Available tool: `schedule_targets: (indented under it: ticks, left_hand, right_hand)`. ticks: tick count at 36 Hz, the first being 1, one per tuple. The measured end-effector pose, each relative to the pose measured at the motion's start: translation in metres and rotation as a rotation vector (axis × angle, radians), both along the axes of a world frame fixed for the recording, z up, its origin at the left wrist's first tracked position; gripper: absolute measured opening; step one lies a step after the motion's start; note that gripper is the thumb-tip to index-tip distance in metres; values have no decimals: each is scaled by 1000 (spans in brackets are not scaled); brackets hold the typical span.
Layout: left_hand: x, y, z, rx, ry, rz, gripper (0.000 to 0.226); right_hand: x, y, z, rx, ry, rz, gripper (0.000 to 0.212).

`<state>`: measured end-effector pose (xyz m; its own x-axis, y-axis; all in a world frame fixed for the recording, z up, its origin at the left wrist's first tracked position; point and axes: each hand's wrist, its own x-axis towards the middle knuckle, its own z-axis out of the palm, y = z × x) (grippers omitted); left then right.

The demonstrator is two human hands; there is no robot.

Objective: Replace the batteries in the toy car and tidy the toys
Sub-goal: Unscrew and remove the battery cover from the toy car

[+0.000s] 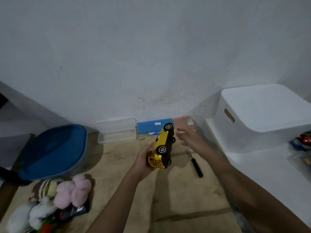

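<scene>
Toy car [164,143], yellow with a black underside, is up off the floor, tipped on its side with the nose away from the person. Left hand [143,160] grips its rear end, fingers wrapped round the body. Right hand [183,133] is just beside the car's front on the underside side; it's blurred, but the fingers look stretched loose with nothing in them. Screwdriver [195,163] lies on the floor below the right hand, near it, untouched.

Progress looks early to mid battery step. The underside is edge-on, so I can't tell if the cover is off, and no batteries are visible.

Tidying is not done. Plush toys [67,192] are heaped on the floor well off to the left of the left hand, and the white bin [262,115] sits beyond the right hand.
</scene>
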<state>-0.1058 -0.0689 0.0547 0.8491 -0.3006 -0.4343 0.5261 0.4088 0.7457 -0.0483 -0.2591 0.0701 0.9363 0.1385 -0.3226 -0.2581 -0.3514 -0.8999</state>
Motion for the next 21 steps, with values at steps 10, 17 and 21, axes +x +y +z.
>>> schedule_targets:
  ticks: [10, 17, 21]
  left_hand:
    - [-6, 31, 42, -235, -112, 87, 75]
    - [-8, 47, 63, 265, -329, -23, 57]
    - [-8, 52, 65, 588, -468, -88, 95]
  right_hand:
    - [14, 55, 58, 342, -6, 180, 26]
    - [23, 69, 74, 317, -92, 177, 11]
    - [32, 70, 73, 168, -163, 164, 11]
